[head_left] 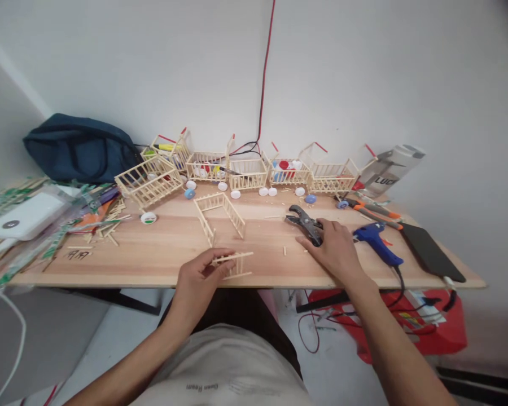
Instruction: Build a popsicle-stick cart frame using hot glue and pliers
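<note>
My left hand (201, 282) pinches a small ladder-like frame of wooden sticks (241, 265) near the table's front edge. Just behind it, a three-sided stick frame (220, 210) stands on the table. My right hand (336, 248) rests over the handles of black pliers (308, 224), its fingers curved round them; their jaws point back and left. A blue glue gun (379, 242) lies right of that hand. Along the wall stand several small stick carts with bottle-cap wheels, one of them a cart (248, 176) near the middle, another a larger tilted cart (150, 183) at the left.
A white power bank (31, 213) and loose sticks (110, 225) lie at the left, before a dark blue bag (82, 148). Orange-handled pliers (375, 211), a black phone (429, 251) and a clear bottle (389, 169) are at the right. Short stick pieces lie mid-table.
</note>
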